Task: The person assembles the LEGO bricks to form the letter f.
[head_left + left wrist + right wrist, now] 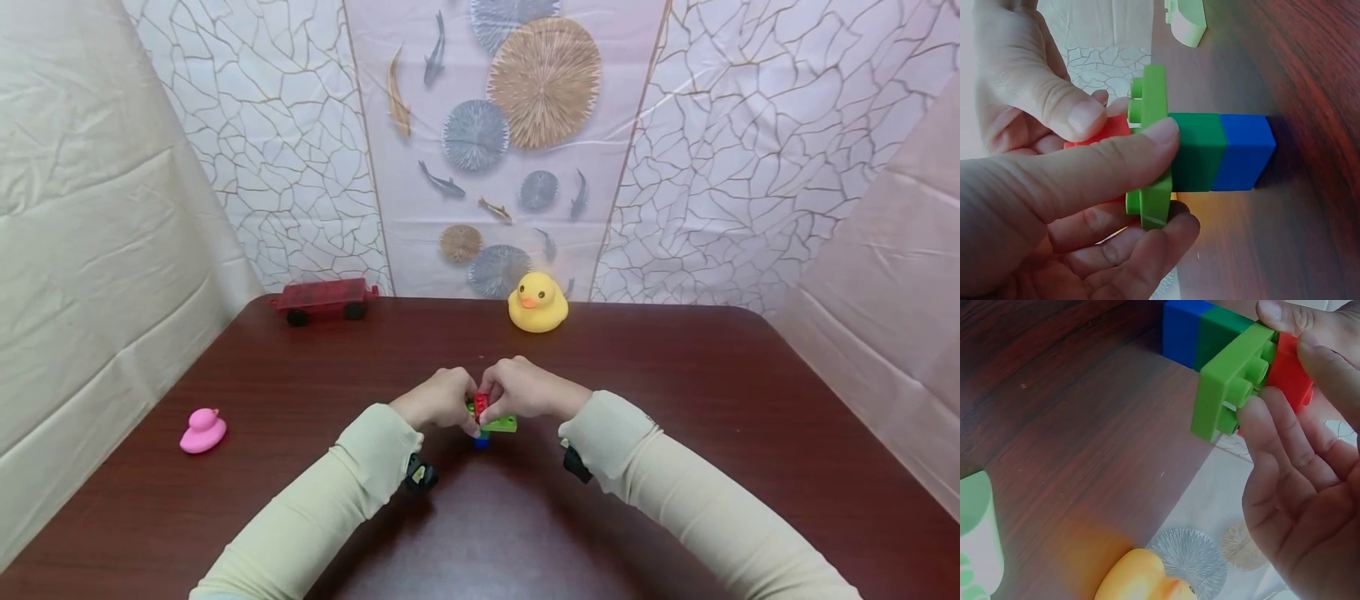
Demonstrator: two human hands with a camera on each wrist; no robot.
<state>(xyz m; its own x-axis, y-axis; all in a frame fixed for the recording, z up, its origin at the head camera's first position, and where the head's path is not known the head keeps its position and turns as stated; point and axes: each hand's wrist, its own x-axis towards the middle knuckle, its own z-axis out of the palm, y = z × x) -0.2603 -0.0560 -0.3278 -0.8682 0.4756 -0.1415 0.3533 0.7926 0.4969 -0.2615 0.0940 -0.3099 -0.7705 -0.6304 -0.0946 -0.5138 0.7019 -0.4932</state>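
A small stack of toy building blocks stands between my two hands at the table's middle. The blue brick point(1244, 153) is lowest, a dark green brick point(1196, 153) sits on it, and a light green studded plate point(1213, 400) lies across the top. My left hand point(442, 400) pinches the light green plate, thumb on one edge and fingers on the other. A red brick point(482, 404) is at the plate's studs, pinched between my right hand's point(532, 388) thumb and fingers. Fingers partly cover the red brick, so whether it is fully seated cannot be told.
A yellow duck point(537, 303) sits at the table's back edge, and a red toy wagon point(326, 298) at the back left. A pink duck point(203, 431) is near the left edge. A pale green rounded piece point(1189, 24) shows beyond the stack.
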